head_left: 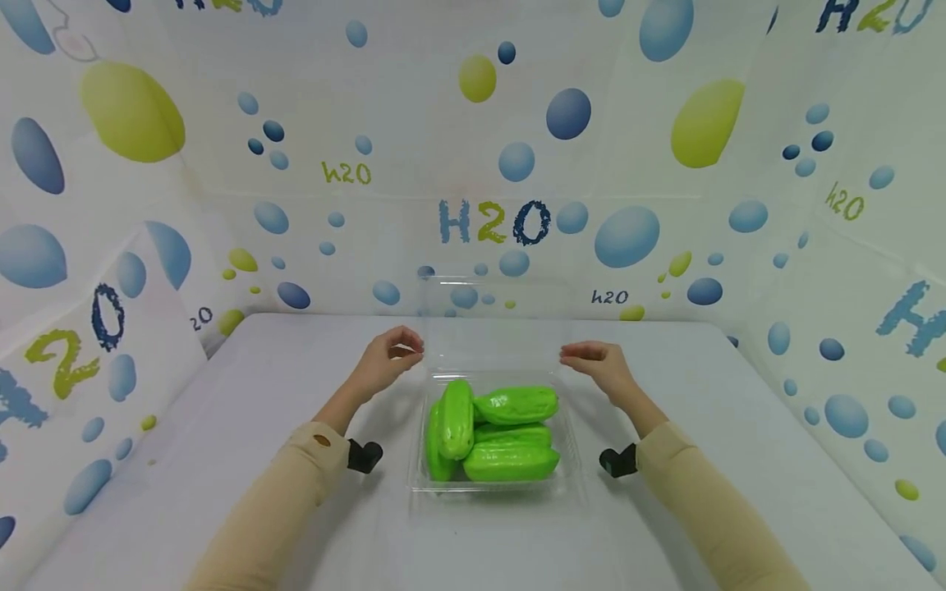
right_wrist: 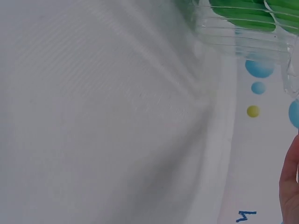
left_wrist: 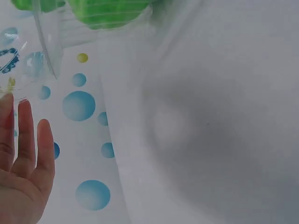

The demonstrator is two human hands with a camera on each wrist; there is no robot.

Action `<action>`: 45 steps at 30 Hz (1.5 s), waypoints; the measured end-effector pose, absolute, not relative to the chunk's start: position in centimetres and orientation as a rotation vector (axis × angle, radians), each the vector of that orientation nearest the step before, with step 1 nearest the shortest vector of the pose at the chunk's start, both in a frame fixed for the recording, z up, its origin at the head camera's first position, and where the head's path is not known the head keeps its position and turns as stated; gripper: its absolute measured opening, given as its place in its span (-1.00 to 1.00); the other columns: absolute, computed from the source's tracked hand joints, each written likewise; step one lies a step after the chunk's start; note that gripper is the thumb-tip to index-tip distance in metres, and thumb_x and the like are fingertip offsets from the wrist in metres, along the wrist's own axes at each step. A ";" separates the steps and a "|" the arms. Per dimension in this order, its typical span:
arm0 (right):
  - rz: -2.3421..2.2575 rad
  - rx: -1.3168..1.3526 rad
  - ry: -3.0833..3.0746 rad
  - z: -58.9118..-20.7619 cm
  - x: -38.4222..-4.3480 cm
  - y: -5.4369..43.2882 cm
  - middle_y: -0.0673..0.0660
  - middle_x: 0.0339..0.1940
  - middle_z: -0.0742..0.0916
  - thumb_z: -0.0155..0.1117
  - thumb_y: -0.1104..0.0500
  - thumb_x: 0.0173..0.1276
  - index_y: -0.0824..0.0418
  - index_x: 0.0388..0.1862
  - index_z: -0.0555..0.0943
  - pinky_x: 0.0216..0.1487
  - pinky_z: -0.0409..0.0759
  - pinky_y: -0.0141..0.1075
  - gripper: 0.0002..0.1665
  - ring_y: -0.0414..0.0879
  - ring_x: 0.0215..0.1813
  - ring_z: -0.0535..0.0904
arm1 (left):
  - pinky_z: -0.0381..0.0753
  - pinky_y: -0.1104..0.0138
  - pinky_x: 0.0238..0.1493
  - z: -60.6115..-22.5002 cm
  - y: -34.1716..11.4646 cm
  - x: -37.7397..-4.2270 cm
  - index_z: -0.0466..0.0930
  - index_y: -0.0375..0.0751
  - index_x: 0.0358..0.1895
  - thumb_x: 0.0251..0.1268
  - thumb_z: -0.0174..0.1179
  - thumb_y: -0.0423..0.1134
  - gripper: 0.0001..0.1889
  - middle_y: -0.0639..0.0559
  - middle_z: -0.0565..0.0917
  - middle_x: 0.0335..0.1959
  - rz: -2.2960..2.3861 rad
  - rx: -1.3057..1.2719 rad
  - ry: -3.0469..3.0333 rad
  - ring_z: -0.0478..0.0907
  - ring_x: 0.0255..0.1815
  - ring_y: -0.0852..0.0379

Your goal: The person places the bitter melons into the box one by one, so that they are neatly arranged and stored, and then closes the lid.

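A clear plastic clamshell container stands on the table in the head view. Inside lie several glossy green cucumber-shaped vegetables, some stacked on others. Its transparent lid is raised at the far side, nearly upright. On the lid's left edge, my left hand pinches with thumb and curved fingers. My right hand does likewise on the right edge. In the left wrist view, that hand's fingertips meet the clear plastic. Only part of my right hand shows in the right wrist view.
The container rests on a white-covered table. A white backdrop with blue and green drops stands behind the table and along both sides. Each wrist carries a small black camera mount, such as the left mount.
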State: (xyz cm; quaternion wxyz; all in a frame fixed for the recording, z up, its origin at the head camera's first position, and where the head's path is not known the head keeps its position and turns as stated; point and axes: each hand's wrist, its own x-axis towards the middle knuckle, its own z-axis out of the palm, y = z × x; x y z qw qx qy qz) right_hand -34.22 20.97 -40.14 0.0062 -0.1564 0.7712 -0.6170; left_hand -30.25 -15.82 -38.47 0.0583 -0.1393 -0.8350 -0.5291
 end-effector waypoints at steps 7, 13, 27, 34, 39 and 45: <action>-1.752 -0.687 2.531 -40.2 -33.1 22.0 0.27 -0.25 0.71 0.31 0.29 0.18 0.49 -0.21 0.64 -0.18 0.56 -0.41 -0.73 -0.24 -0.24 0.64 | 0.54 0.12 -0.09 -38.1 -16.2 -28.4 0.57 -0.29 -0.26 0.20 0.17 -0.39 -0.92 -0.08 0.63 -0.25 -1.398 -0.498 -2.650 0.53 -0.09 -0.07; -1.506 -0.755 2.673 -40.1 -31.8 22.4 0.33 -0.23 0.69 0.28 0.35 0.17 0.49 -0.25 0.64 -0.25 0.60 -0.31 -0.80 0.02 -0.20 0.64 | 0.56 0.10 -0.15 -38.4 -16.5 -26.7 0.66 -0.21 -0.25 0.19 0.19 -0.36 -0.90 -0.02 0.67 -0.20 -1.106 -0.562 -2.728 0.54 -0.06 -0.04; -1.314 -1.022 2.493 -40.1 -29.4 23.4 0.34 0.20 0.48 0.19 0.27 0.27 0.43 0.18 0.42 0.02 0.50 -0.06 -0.50 0.19 0.07 0.51 | 0.31 -0.06 0.13 -38.8 -16.3 -23.4 0.58 -0.14 -0.02 0.26 0.12 -0.10 -0.70 -0.16 0.41 0.21 -0.720 -0.694 -2.819 0.30 0.24 -0.18; -1.271 -0.987 2.419 -40.1 -27.5 24.1 0.40 0.38 0.19 0.15 0.19 0.31 0.39 0.36 0.18 0.05 0.38 0.16 -0.30 0.34 0.23 0.29 | 0.33 -0.14 0.06 -38.5 -16.6 -21.2 0.26 -0.22 0.31 0.33 0.01 -0.01 -0.44 -0.30 0.21 0.31 -1.075 -0.648 -2.934 0.27 0.21 -0.30; -1.255 -0.907 2.368 -40.3 -26.4 24.8 0.33 0.42 0.12 0.16 0.15 0.32 0.27 0.43 0.04 0.06 0.35 0.19 -0.20 0.31 0.24 0.30 | 0.45 -0.01 -0.02 -38.9 -16.9 -20.1 -0.01 -0.03 0.44 0.36 -0.02 -0.04 -0.36 -0.21 0.03 0.41 -1.638 -0.533 -2.986 0.29 0.22 -0.22; -1.299 -0.808 2.241 -39.9 -24.7 25.1 0.44 0.37 0.16 0.10 0.13 0.35 0.25 0.46 -0.07 0.00 0.47 -0.03 -0.17 0.27 0.19 0.35 | 0.48 0.10 -0.01 -38.7 -16.4 -18.4 -0.22 0.05 0.46 0.32 0.03 -0.05 -0.24 -0.23 -0.06 0.42 -2.050 -0.393 -2.892 0.17 0.28 -0.25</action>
